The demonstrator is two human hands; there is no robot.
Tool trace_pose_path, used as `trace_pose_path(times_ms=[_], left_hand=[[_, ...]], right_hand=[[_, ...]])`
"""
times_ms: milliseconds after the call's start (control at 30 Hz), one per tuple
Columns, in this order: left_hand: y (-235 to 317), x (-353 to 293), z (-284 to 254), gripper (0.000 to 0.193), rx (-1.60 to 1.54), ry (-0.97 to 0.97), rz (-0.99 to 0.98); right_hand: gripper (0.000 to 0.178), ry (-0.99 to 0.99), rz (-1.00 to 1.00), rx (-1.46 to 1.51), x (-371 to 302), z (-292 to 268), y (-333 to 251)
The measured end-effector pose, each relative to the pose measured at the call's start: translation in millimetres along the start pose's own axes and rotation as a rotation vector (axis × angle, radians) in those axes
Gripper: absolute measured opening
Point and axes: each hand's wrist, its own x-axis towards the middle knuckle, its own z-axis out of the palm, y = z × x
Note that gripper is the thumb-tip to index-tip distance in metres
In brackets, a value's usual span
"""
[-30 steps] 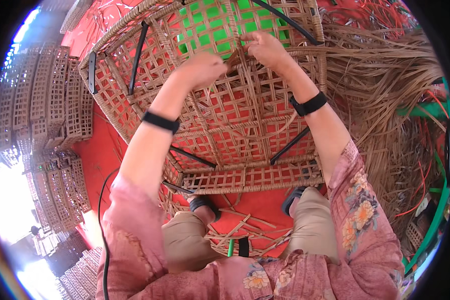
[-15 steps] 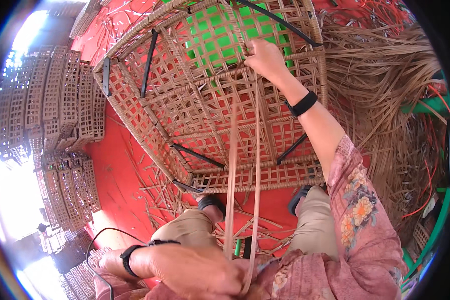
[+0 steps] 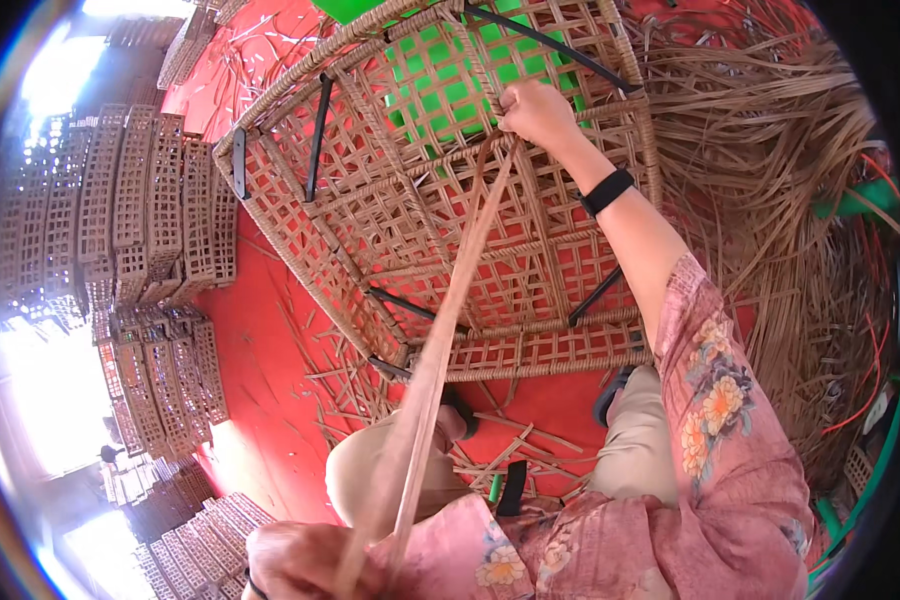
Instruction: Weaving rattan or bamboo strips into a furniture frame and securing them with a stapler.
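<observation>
Left hand point(image 3: 305, 560) low, at the bottom edge, badly blurred; its fingers look closed on the strand point(image 3: 432, 385), though single fingers can't be made out. The strand shows as two lengths, slanting up past the left knee point(image 3: 365, 475) and over the near rim to the weave. Judged light, flat, flexible, perhaps a little slick; likely to crease or twist if bent sharply. Best hold: flat between thumb and fingers, near the end.

Beyond the knees, offcuts point(image 3: 520, 435) litter the red floor point(image 3: 260, 370) up to the woven frame point(image 3: 530, 373). Frame probably stiff at its wrapped rim, more giving across the open lattice; the rim is the firmer grip. Black bars point(image 3: 320, 140) cross the corners, hard edges a strand could snag on.

Right hand point(image 3: 538, 112) at the far half of the lattice, fingers curled at a rib where the strand meets it; whether they pinch strand or rib, can't tell. Green object point(image 3: 430, 85) behind the weave there.

Sideways room: a floor strip at left, then stacked woven panels point(image 3: 150, 210); at right, loose strands point(image 3: 770, 150) crowd the rim.
</observation>
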Motion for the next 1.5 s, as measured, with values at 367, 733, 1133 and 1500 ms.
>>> trace_pose_path(times_ms=[367, 733, 1133, 1500], left_hand=[[48.4, -66.5, 73.3, 0.025, 0.638, 0.969, -0.739], [42.2, -80.1, -113.0, 0.033, 1.402, 1.495, -0.332], [-78.6, 154.3, -386.2, 0.036, 1.073, 1.348, -0.371], [-86.0, 150.2, -385.1, 0.023, 0.472, 1.325, 0.041]], right_hand=[[0.028, 0.025, 0.02, 0.053, -2.6, -1.5, 4.2], [0.025, -0.026, -0.028, 0.234, -5.8, -6.4, 16.8], [0.03, -0.02, -0.09, 0.469, 1.4, 7.2, 31.9], [0.01, 0.517, -0.395, -0.159, -22.7, 10.3, 4.7]])
